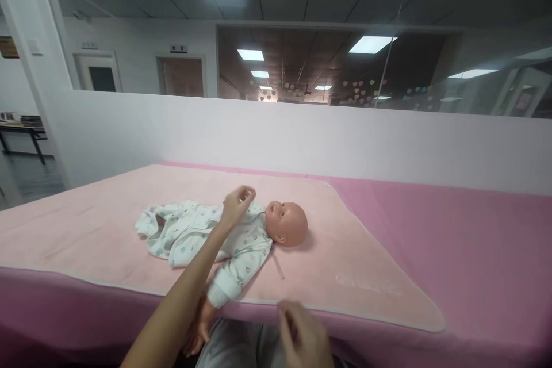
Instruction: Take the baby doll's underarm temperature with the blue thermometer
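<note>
A bald baby doll (287,224) lies on its back with its head to the right. It wears a white romper (194,233) with small prints, and one sleeved arm reaches over the near edge. Above the doll's chest is my left hand (237,206), fingers curled in towards the thumb; whatever they may hold is too small to make out. My left forearm crosses in front of the clothes. My right hand (304,333), smeared by motion, is low at the near edge, apart from the doll. A thin pale strip (278,264) lies beside the doll's shoulder.
Under the doll is a peach mat (366,270) with a pale border, spread on a pink-covered table (474,241). A low white partition (302,138) with glass above it runs behind. My legs (241,342) are below the near edge.
</note>
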Tool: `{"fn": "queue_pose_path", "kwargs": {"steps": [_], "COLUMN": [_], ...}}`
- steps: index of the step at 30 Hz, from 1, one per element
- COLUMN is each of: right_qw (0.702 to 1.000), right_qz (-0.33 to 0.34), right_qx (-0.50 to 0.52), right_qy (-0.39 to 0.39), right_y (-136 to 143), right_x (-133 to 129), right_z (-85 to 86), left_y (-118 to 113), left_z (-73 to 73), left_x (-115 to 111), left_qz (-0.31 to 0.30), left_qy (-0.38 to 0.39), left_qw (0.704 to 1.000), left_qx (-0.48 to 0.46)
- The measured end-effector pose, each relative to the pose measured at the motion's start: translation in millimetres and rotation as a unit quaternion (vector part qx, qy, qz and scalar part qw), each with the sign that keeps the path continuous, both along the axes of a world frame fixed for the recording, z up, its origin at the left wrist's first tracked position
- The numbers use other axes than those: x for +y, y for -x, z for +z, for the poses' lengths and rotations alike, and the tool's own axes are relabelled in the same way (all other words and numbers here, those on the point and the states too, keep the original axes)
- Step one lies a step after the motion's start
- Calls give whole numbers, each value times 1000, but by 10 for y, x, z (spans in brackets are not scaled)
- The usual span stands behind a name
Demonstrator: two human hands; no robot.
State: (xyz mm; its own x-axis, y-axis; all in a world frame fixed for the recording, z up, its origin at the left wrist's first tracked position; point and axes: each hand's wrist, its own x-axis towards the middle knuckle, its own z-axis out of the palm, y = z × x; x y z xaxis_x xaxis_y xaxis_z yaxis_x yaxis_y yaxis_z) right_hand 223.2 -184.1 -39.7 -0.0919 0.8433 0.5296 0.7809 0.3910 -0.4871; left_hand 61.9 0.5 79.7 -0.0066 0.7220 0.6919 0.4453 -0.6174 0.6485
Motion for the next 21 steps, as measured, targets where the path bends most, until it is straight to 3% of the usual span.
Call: {"fn": "queue_pose_path", "kwargs": {"steps": [1, 3, 6, 9, 13, 18, 21], "right_qw": [998, 988, 970, 958, 955, 964, 960], "right_qz": [-53, -126, -174, -195, -215, -188, -159], "right_qx": [-8, -65, -170, -212, -204, -133, -171], "right_qy": [-41, -61, -21, 9, -19, -135, -151], "right_y": [-26, -47, -21, -6, -105, -129, 73], "right_x": [108, 313, 546, 634, 496, 296, 500], "right_z": [100, 270, 356, 286, 352, 983, 1328], "left_y": [24, 72, 154, 235, 305, 357, 380], "left_z": [-113, -331, -521, -571, -609, -630, -625], "left_x": [137, 289, 336, 372, 477, 547, 562], "left_qz": [-34, -47, -103, -170, -173, -187, -207], "left_qy": [71, 118, 146, 192, 219, 258, 265], "left_qw": [994, 978, 971, 966, 929, 869, 848], "left_qx": [74, 163, 161, 22, -243, -380, -409]}}
